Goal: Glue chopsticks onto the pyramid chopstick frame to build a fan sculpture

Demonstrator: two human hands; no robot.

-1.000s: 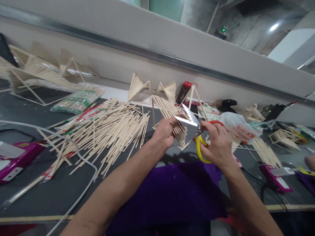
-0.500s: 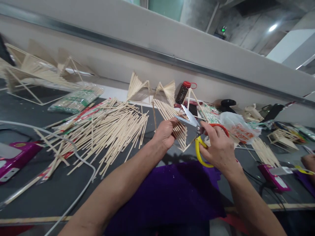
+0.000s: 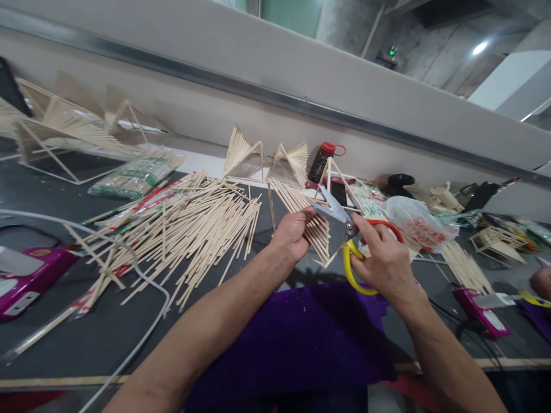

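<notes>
My left hand [image 3: 293,234] is closed on a twisted model of wooden sticks [image 3: 319,240], gripping it at its left side. Slats fan out above and below the fingers, and a corner points down toward the table. In my right hand [image 3: 383,261] are scissors [image 3: 333,209] with one yellow and one red handle. Their blades stand apart, with the tips close to my left fingertips and the model's upper part. Whether a stick lies between the blades cannot be made out. Left of my hands, many loose sticks [image 3: 202,223] are spread in a heap.
Two finished-looking stick models [image 3: 243,152] stand by the wall, beside a dark bottle [image 3: 321,160] with a red lid. Glue guns lie left [image 3: 34,275] and right [image 3: 484,312]. A white cable [image 3: 150,284] crosses the left side. Another person's hand [image 3: 541,282] shows at the right edge.
The view has shifted very slightly. Both hands keep their places, with the scissors still parted beside the stick model.
</notes>
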